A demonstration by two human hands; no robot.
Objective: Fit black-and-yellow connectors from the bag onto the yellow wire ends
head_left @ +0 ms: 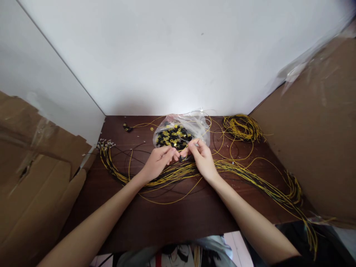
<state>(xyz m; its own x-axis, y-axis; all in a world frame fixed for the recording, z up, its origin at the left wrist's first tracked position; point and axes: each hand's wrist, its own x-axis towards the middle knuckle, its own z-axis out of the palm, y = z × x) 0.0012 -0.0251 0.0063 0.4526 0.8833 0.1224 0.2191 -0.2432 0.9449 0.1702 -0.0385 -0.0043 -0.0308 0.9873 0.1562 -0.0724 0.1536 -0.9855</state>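
Observation:
Over the middle of the table my two hands meet, fingertips close together. My left hand (pixel 161 160) is closed in a pinch on a small black connector (pixel 174 145), partly covered by the fingers. Between the thumb and fingers of my right hand (pixel 202 156) is a thin yellow wire (pixel 187 147). Another small black part (pixel 182 158) shows just below the fingertips; what bears it is unclear. Right behind the hands lies a clear plastic bag (pixel 198 126) with many black and yellow connector pieces (pixel 174 134). A long bundle of yellow and black wires (pixel 172 174) runs beneath both hands.
A coil of yellow and black wire (pixel 241 128) lies at the back right. Loose black-and-yellow pieces (pixel 128 128) sit at the back left. White wire ends (pixel 105 144) bunch at the left. Cardboard walls (pixel 311 129) flank the dark brown table (pixel 172 222); a white wall (pixel 172 55) closes the back.

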